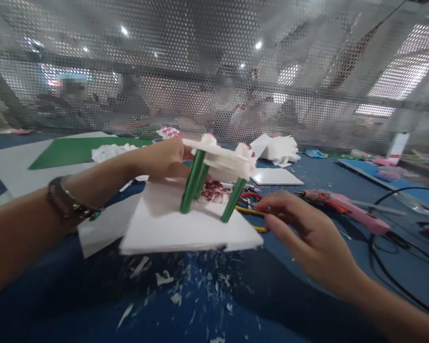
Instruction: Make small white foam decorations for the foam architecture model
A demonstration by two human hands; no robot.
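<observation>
My left hand (168, 157) is closed on the left edge of a small white model (225, 159), a slab with rounded pieces on top and green stick legs (191, 188) below. The model is tilted above a white board (186, 233); I cannot tell whether its legs touch the board. Under the slab shows a dark red and white textured piece (214, 191). My right hand (303, 231) has its thumb and fingertips around the yellow handle (248, 210) of a tool with red and yellow handle parts. The board and model hide the rest of that tool.
A pink glue gun (364, 216) with a black cable lies right. White scraps (164, 277) litter the blue table (286, 305) in front. Behind are green sheet (71, 150), crumpled white paper (280, 150), a small white panel (277, 176) and a perforated metal screen (200, 62).
</observation>
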